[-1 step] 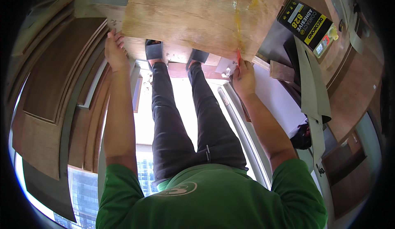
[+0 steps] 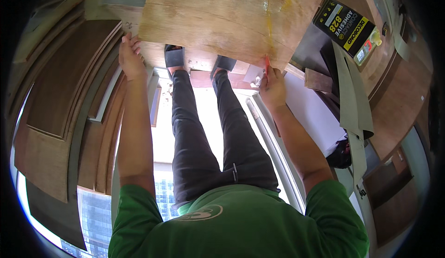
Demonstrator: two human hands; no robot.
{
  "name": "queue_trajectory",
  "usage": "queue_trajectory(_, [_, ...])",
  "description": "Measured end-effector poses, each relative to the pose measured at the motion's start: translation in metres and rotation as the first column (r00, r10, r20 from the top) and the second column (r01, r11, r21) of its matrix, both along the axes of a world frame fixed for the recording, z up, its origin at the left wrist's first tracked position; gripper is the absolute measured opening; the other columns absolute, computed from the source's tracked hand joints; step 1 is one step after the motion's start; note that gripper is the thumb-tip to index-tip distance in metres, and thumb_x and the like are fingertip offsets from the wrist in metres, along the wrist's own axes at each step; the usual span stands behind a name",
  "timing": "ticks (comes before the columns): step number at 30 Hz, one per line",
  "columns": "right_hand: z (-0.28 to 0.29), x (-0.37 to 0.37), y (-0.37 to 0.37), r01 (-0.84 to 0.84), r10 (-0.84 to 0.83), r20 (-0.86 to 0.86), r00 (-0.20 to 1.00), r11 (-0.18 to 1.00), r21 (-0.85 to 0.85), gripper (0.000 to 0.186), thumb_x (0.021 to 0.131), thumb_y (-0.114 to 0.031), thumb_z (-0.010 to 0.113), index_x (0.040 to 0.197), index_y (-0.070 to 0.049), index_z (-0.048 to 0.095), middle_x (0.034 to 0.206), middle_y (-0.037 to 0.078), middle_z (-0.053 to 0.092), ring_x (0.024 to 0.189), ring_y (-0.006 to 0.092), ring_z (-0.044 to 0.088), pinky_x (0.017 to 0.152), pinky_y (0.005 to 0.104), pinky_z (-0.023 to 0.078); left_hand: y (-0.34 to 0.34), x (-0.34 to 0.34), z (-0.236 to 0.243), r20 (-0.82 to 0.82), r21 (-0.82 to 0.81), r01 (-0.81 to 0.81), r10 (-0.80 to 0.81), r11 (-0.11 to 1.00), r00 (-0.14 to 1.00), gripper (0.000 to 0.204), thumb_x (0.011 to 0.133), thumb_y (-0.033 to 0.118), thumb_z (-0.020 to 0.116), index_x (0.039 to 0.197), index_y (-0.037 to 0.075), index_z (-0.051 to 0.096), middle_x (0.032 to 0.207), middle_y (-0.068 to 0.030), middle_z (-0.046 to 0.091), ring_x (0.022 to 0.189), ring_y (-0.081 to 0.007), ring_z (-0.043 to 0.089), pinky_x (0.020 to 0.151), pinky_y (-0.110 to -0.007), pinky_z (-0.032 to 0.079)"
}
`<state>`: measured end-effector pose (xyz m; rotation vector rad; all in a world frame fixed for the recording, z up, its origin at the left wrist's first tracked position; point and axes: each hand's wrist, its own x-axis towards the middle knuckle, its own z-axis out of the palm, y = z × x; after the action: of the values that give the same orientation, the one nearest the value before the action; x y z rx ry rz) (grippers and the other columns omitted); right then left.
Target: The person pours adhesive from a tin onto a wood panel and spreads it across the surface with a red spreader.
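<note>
Right hand (image 2: 272, 90): fingers (image 2: 277, 75) closed on a thin red flat tool (image 2: 267, 65), pinched and pointing away from the body. Its tip overlaps the near edge of the plywood board (image 2: 204, 19), close to the right corner; can't confirm contact.

Left hand (image 2: 132, 58): fingers parted from the thumb, loosely bent, nothing seen in them. They're at the board's near left corner; can't tell if touching or just beside.

Board: in front of the person, between and beyond the hands, running out of the top of view. Yellowish glossy streak (image 2: 268, 24) down its right half, roughly in line with the red tool. Near edge sits over the front of two dark sandals (image 2: 174, 55) on the person's feet.

Right of the board: black-and-yellow container (image 2: 344, 27), pale yellow cap (image 2: 378, 40) on the end away from the board. Below that, a small brown wood block (image 2: 318, 80), then a white panel (image 2: 311, 112) beside the right forearm. Long grey-beige strip (image 2: 351, 98) further right, bent at its lower end.

Left side: brown panels (image 2: 69, 82) stacked on edge by the left forearm. Person wears a green shirt (image 2: 241, 225), dark trousers (image 2: 199, 165).
</note>
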<state>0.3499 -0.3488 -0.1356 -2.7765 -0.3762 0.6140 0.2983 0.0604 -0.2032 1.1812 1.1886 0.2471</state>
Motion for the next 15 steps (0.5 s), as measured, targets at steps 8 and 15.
queue_trajectory(8, [0.002, -0.004, 0.147, -0.127, 0.133, -0.062, 0.989, 0.987, 0.099, 0.023, 0.084, -0.010, 0.054, 0.096, 0.009, 0.059, 0.097, 0.023, 0.057, 0.087, 0.0376, 0.057, 0.078, 0.0460, 0.050, 0.014, 0.000, -0.004, 0.022, -0.098, 0.011, -0.009, 0.995, 1.000, 0.063, 0.100, 0.051, 0.038, 0.132, -0.002, 0.050, 0.109, -0.0107, 0.064, 0.100, -0.0176, 0.054, 0.091, -0.031, 0.037])
queue_trajectory(15, [0.009, -0.012, 0.262, -0.052, 0.123, -0.202, 0.972, 0.944, 0.326, 0.026, 0.082, -0.009, 0.055, 0.099, 0.009, 0.060, 0.093, 0.022, 0.059, 0.088, 0.0373, 0.059, 0.077, 0.0434, 0.052, 0.030, -0.002, -0.007, 0.075, -0.201, 0.038, -0.023, 0.979, 0.997, 0.071, 0.099, 0.058, 0.032, 0.131, -0.003, 0.049, 0.104, -0.0118, 0.065, 0.098, -0.0185, 0.055, 0.093, -0.033, 0.036])
